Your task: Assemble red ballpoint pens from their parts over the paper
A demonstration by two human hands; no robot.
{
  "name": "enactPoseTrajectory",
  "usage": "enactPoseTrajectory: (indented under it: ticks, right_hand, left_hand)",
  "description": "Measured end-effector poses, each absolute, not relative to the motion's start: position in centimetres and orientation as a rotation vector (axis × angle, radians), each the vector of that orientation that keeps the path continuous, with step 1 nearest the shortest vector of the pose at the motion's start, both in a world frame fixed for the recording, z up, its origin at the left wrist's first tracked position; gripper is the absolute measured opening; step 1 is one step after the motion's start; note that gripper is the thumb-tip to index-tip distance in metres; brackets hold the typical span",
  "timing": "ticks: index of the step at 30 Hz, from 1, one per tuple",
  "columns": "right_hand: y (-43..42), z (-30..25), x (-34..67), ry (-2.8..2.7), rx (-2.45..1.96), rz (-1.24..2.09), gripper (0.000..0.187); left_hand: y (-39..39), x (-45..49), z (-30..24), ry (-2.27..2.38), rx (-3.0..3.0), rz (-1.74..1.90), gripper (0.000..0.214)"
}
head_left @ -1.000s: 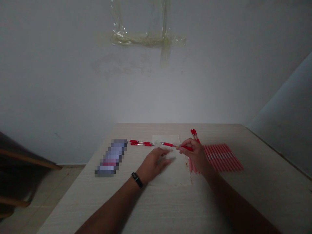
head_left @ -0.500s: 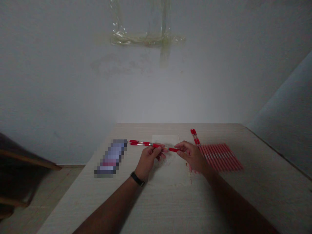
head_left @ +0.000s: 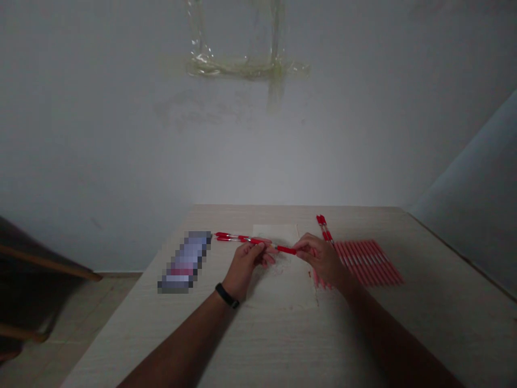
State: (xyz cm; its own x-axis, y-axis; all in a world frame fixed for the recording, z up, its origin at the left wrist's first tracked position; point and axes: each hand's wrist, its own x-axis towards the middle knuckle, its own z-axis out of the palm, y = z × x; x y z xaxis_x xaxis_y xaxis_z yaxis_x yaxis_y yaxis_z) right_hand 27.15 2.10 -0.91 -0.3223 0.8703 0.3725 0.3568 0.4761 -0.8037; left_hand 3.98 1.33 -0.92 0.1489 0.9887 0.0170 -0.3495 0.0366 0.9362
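Observation:
A red pen (head_left: pixel 286 250) with a pale band is held level between my hands over a white sheet (head_left: pixel 283 293). My left hand (head_left: pixel 244 265) wears a black wristband and pinches the pen near its left part. My right hand (head_left: pixel 319 258) grips the red end piece at the right tip between thumb and fingers. Just past my left hand lie red pens (head_left: pixel 228 237) with silvery bands, partly hidden behind its fingers. Beside my right hand, several red pens (head_left: pixel 367 261) lie in a slanted row. Two red pens (head_left: pixel 324 227) with darker red ends stick out behind that hand.
A phone-like, pixelated device (head_left: pixel 186 262) lies at the left of the wooden table (head_left: pixel 258 345). The wall (head_left: pixel 343 134) behind carries strips of clear tape (head_left: pixel 242 68). Dark furniture with wooden edges (head_left: pixel 44 256) stands on the floor at the left.
My right fingers have shifted slightly along the pen toward its right tip, so more of the red end piece shows. My left hand has hardly moved.

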Motion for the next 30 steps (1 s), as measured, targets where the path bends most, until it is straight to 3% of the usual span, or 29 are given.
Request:
enactPoseTrajectory:
  ticks: [5,25,30]
  right_hand:
    - [2.08,-0.61,27.21,-1.885,-1.042,0.775,0.017]
    - [1.53,-0.94,26.91,-1.809,-1.103,0.934,0.012]
    - [1.27,-0.14,26.61,-1.862,-1.038,0.806,0.013]
  left_hand:
    - [1.46,3.67,-0.50,0.840,1.022,1.252,0.033]
    - [1.45,3.53,-0.53,0.861,1.041,1.176,0.037]
    - [1.57,3.35,-0.48,0.881,1.048,1.205,0.040]
